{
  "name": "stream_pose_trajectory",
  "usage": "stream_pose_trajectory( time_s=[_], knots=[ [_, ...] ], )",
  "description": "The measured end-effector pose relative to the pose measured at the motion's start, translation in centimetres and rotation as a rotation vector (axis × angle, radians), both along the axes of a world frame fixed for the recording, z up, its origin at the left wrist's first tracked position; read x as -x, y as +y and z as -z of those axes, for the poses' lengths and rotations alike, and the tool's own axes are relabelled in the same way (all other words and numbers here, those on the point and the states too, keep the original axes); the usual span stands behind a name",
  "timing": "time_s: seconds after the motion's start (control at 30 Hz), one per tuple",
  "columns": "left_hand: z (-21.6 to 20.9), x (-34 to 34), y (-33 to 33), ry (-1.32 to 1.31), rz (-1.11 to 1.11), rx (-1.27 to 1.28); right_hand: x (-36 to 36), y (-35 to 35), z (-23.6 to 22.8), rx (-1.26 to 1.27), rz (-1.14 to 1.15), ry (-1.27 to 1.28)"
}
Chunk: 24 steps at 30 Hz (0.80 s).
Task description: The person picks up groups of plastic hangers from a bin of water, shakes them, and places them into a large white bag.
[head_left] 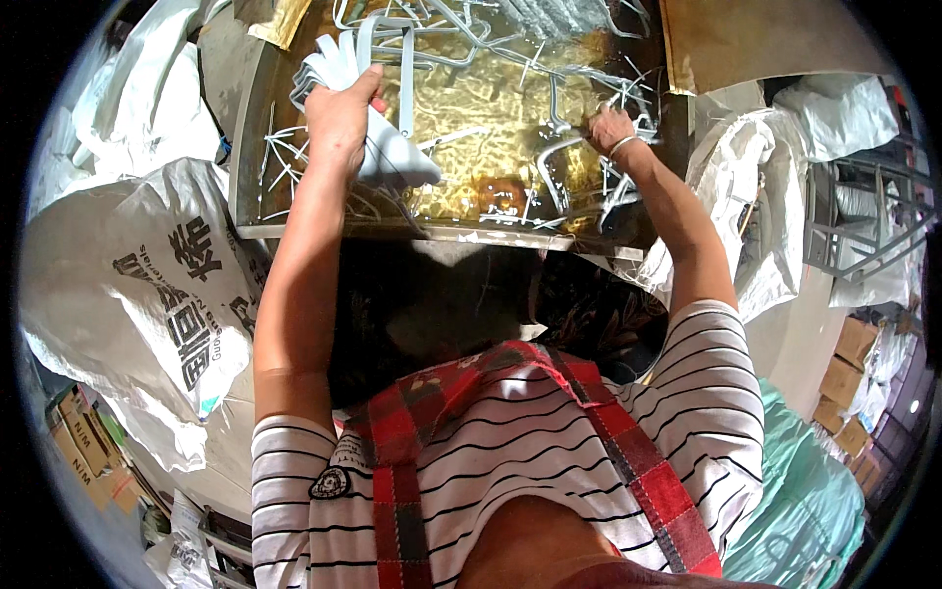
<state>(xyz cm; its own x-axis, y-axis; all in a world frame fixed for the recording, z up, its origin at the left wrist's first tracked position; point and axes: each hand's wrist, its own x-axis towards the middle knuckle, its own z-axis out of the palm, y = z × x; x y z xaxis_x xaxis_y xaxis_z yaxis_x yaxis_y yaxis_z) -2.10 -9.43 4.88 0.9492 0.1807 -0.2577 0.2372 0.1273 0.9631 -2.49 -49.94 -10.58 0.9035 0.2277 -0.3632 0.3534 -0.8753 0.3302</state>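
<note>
My left hand (339,120) is closed around a bundle of flat grey plastic pieces (397,160), fanned out at the top and pressed together below. The bundle is above the left side of a shallow tank (334,233) of yellowish water. A grey plastic frame (407,79) hangs or lies right beside the bundle. At the tank's right side my right hand (610,130) has its fingers curled down among thin grey-white plastic pieces (643,103). What those fingers grip is too small to make out. More grey bent pieces (549,172) lie in the water nearby.
Thin branching pieces (285,162) lie along the tank's left wall. White woven sacks (137,285) flank the tank on the left, and another white sack (751,206) stands at the right. Brown cardboard (785,44) covers the far right corner. A green sack (795,491) lies at the lower right.
</note>
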Motion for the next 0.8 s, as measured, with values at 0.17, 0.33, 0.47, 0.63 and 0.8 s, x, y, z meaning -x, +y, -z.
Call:
stream_pose_trajectory(
  time_s=[0.17,0.33,0.47,0.63,0.8],
  knots=[
    [0.5,1.4,-1.0,0.127,0.161,-0.251,-1.5,5.8,-8.9,-0.261,0.044,-0.061],
    [2.9,3.3,-4.6,0.296,0.185,0.285,-0.9,12.0,-12.6,-0.371,0.221,-0.194],
    [3.7,3.4,-5.4,0.181,0.173,0.422,2.1,18.8,-15.7,-0.634,0.250,-0.140],
    [1.5,3.1,-3.5,0.205,0.308,0.505,3.6,20.5,-14.8,-0.947,-0.082,-0.030],
    [1.0,2.0,-1.8,0.263,0.280,0.586,2.7,21.2,-15.3,-1.497,0.314,0.308]
  ],
)
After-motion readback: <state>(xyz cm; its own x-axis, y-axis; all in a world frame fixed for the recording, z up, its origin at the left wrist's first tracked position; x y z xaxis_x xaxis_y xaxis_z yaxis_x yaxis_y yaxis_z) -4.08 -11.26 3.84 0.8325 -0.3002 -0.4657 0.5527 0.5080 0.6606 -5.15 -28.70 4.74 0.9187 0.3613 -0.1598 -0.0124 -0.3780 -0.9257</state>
